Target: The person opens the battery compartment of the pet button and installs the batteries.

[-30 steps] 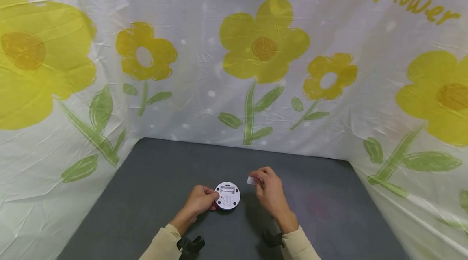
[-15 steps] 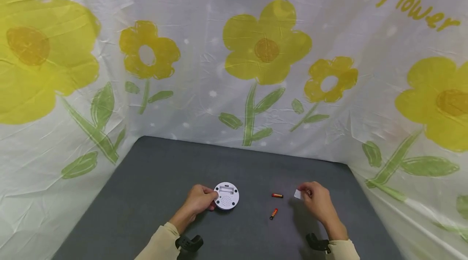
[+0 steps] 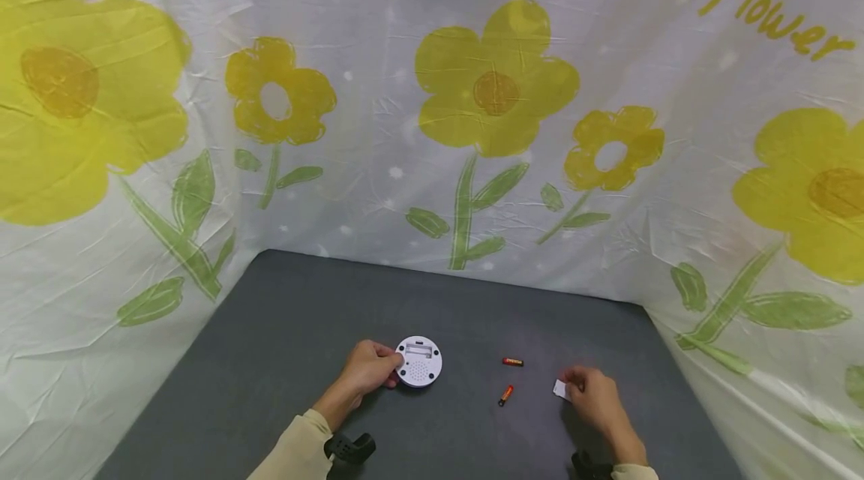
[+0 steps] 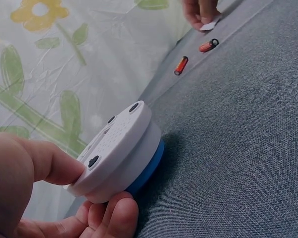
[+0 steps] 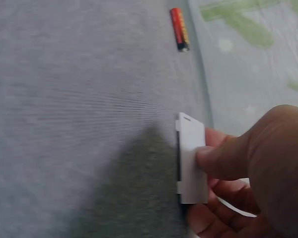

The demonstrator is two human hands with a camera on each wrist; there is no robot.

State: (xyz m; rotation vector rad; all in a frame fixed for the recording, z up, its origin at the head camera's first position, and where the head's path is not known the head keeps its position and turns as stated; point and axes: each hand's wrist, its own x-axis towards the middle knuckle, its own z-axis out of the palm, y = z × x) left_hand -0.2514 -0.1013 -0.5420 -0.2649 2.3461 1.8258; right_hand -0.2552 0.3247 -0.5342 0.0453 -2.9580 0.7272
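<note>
My left hand (image 3: 370,367) pinches the left edge of a round white device (image 3: 420,371), thumb on its upper face and fingers beneath. That face has an uncovered battery compartment, small holes and dark feet; in the left wrist view a blue part (image 4: 148,168) shows at its underside. Off to the right, my right hand (image 3: 597,397) holds a small white battery cover (image 5: 191,158) between thumb and fingers, low over the table. Two red-and-black batteries lie between the hands, one battery (image 3: 513,362) farther back and the other battery (image 3: 505,395) nearer.
A dark grey cloth-covered table (image 3: 324,300) lies under everything. Behind it and at both sides hangs a white curtain (image 3: 364,187) printed with yellow flowers. A black wrist strap (image 3: 351,450) sits by the left sleeve.
My right hand has moved away from the device to the right with the battery cover, then lower toward the table. The two batteries came into sight. The left hand stays on the device.
</note>
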